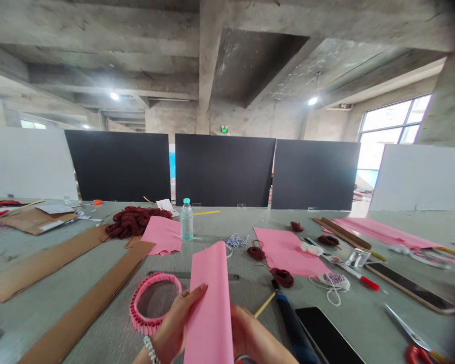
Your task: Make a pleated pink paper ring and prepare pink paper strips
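Head cam, worn hi, looks fwd over table (220, 225) twd dark panels (223, 172); pink sheet (209, 298) v. close, btm ctr.

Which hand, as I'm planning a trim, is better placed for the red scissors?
Probably the right hand: the scissors lie on its side of the pink sheet, while the left hand sits farther away.

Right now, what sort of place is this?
Probably a handicraft workshop in an unfinished-looking building: the held pink sheet, a heap of maroon yarn and red-handled scissors at one worktable, under bare concrete beams.
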A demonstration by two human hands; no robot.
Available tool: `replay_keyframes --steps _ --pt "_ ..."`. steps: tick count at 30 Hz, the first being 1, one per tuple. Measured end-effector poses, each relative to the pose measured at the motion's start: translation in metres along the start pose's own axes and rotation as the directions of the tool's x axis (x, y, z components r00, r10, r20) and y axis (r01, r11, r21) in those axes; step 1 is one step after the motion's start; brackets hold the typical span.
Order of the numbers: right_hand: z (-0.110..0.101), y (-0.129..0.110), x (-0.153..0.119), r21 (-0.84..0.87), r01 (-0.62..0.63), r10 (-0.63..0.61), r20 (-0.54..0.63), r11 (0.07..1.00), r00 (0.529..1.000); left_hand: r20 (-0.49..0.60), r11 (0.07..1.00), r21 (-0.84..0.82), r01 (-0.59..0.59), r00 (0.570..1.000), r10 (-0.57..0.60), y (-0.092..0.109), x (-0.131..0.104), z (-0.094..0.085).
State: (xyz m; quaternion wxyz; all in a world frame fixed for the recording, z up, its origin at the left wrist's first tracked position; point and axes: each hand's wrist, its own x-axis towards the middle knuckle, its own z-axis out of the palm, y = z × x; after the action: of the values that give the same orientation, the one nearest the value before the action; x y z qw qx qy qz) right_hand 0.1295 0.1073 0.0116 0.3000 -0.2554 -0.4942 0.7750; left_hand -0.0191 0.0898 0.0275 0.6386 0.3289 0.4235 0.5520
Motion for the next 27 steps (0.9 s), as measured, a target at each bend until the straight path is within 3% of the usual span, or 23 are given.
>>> replay_keyframes --steps 2,4,8,15,19,22,24,27 --pt "-0.006 -0.006 0.002 0.047 0.033 -0.032 -0.017 0.998 0.999 -0.020 0.988 0.145 -0.054 0.998 0.057 0.002 0.003 -0.003" --pt "-0.011 -0.012 0.004 0.036 0.089 -0.083 -0.128 0.995 0.988 -0.035 0.948 0.286 -0.138 0.987 0.154 -0.002 0.006 -0.005" --pt "-0.015 -0.018 0.007 -0.084 0.192 -0.209 -0.356 0.978 0.911 0.035 0.849 0.475 -0.233 0.969 0.246 -0.015 0.010 -0.005" --pt "0.000 -0.019 0.001 -0.031 0.282 -0.277 -0.310 0.959 0.909 0.023 0.911 0.360 -0.201 0.978 0.207 -0.010 0.003 -0.005" --pt "0.005 -0.021 -0.002 0.005 0.295 -0.274 -0.352 0.956 0.895 -0.018 0.869 0.463 -0.176 0.978 0.208 -0.007 -0.002 -0.008" --pt "0.001 -0.019 0.001 -0.019 0.296 -0.273 -0.440 0.955 0.855 0.177 0.850 0.489 -0.196 0.976 0.124 -0.007 -0.006 -0.008" --pt "-0.005 -0.016 0.004 -0.047 0.292 -0.285 -0.414 0.955 0.865 0.272 0.859 0.460 -0.224 0.957 0.104 -0.007 -0.008 -0.007" --pt "-0.013 -0.009 0.009 -0.065 0.302 -0.306 -0.337 0.951 0.891 0.134 0.899 0.416 -0.137 0.987 0.089 -0.010 -0.008 -0.004"
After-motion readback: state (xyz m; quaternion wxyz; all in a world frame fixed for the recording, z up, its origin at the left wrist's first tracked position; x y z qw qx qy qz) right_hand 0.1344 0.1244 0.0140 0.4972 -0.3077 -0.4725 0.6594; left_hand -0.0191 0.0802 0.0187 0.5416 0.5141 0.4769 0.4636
